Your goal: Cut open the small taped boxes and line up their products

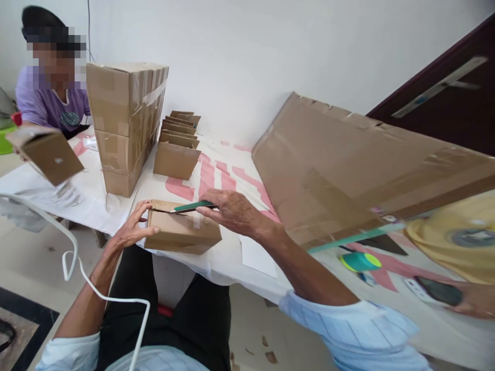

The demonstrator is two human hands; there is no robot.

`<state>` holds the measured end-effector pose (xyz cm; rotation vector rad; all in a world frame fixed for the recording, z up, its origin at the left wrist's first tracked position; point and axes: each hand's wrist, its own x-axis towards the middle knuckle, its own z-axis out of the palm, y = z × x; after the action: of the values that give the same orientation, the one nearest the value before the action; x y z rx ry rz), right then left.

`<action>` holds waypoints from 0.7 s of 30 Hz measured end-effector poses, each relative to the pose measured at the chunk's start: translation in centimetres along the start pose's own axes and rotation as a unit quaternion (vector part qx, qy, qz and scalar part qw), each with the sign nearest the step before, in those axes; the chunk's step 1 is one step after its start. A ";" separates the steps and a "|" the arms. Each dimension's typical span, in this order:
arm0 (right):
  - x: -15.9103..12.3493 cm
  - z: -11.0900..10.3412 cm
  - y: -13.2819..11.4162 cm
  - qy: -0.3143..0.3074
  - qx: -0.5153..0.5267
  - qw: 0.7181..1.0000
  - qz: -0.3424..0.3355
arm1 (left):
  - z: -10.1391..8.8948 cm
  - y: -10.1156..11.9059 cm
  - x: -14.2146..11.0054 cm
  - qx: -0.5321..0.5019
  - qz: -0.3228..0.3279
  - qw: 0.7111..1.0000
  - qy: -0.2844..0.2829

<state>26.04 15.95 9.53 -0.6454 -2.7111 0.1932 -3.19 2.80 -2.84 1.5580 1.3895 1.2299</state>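
A small brown cardboard box [181, 234] lies near the table's front edge, with a dark slit along its top. My right hand [232, 211] grips a green utility knife [193, 206], its tip at the slit. Against the box's left end rests my left hand [133, 226], fingers spread, thumb on the near side and fingertips at the far top corner. The contents of the box are hidden.
Stacked taped boxes [116, 113] stand at the left beside a row of open cartons [178, 157]. A large cardboard sheet [367, 165] leans at right. One person at left holds a box [52, 154]; another person's hand [475, 299] holds a phone [439, 290]. A white cable [104, 296] crosses my left arm.
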 end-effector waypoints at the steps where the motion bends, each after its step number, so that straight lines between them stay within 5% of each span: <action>1: -0.1 -0.3 0.2 -0.006 -0.006 1.000 0.002 | 0.0 0.0 0.0 0.003 -0.002 1.000 0.002; 11: -1.9 -2.2 3.2 -0.041 -0.054 0.998 0.020 | -0.5 0.3 0.1 0.010 0.004 1.000 -0.004; 21: -3.5 -3.7 2.2 -0.094 -0.093 0.988 0.083 | -0.9 1.3 0.2 0.026 -0.007 1.000 -0.008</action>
<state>31.19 16.50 11.44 -0.9535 -2.8798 0.0421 -3.63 2.74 -1.32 1.5880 1.4293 1.1786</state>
